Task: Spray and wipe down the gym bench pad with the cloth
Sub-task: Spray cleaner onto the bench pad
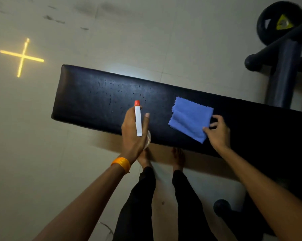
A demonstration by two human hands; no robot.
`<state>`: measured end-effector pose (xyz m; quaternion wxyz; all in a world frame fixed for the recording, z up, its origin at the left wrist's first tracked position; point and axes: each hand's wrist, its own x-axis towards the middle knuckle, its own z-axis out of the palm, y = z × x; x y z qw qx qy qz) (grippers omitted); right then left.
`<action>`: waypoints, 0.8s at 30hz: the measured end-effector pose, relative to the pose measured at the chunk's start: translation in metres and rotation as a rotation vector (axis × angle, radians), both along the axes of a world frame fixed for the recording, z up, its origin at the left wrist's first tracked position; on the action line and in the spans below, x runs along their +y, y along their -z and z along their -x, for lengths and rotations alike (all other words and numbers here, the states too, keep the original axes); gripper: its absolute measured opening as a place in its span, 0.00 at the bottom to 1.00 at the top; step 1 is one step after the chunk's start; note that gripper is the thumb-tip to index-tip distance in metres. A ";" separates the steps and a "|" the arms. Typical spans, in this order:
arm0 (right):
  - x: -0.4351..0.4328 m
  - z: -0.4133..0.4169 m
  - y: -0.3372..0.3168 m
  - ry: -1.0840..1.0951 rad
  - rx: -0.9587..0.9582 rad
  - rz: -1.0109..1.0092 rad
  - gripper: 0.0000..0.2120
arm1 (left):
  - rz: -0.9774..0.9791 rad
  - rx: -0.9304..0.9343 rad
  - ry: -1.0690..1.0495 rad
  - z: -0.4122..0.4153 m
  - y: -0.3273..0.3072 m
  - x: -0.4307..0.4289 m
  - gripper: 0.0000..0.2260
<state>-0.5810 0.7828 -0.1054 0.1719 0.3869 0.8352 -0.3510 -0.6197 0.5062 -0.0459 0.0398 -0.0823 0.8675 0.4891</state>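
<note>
Head view looks down on a black gym bench pad [94,100] that runs from the left toward the lower right over a pale tiled floor [42,136]. Small droplets [115,84] speckle the pad's left half. The left hand [132,136] hovers over the pad's near edge, fingers wrapped round a spray bottle [138,120] with a white head and an orange nozzle [137,102] that points away from the person. An orange wristband [121,163] circles that wrist. A folded blue cloth [190,117] lies flat on the pad, right of the bottle and apart from it. The right hand [218,133] pinches the cloth at its right edge, thumb on the near corner. Below the pad's near edge stand 2 bare feet [179,157] and black trouser legs [186,197]. A yellow cross of light [22,56] glows on the floor at left. At upper right, a black weight plate [275,20] sits behind the dark bench frame [284,72].
</note>
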 end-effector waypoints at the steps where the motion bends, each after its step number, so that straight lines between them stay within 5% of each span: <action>1: 0.000 -0.001 0.000 -0.071 -0.002 -0.092 0.27 | -0.001 -0.001 -0.024 -0.004 0.002 -0.001 0.12; 6: -0.028 0.016 -0.002 -0.492 0.162 -0.352 0.29 | -0.003 -0.018 -0.165 -0.016 0.003 -0.013 0.13; 14: -0.149 0.086 0.011 -1.155 0.272 -0.231 0.33 | -0.010 0.043 -0.444 -0.015 0.006 -0.049 0.08; 24: -0.196 0.089 0.085 -1.365 0.378 -0.473 0.36 | 0.054 0.061 -0.560 -0.022 0.059 -0.104 0.13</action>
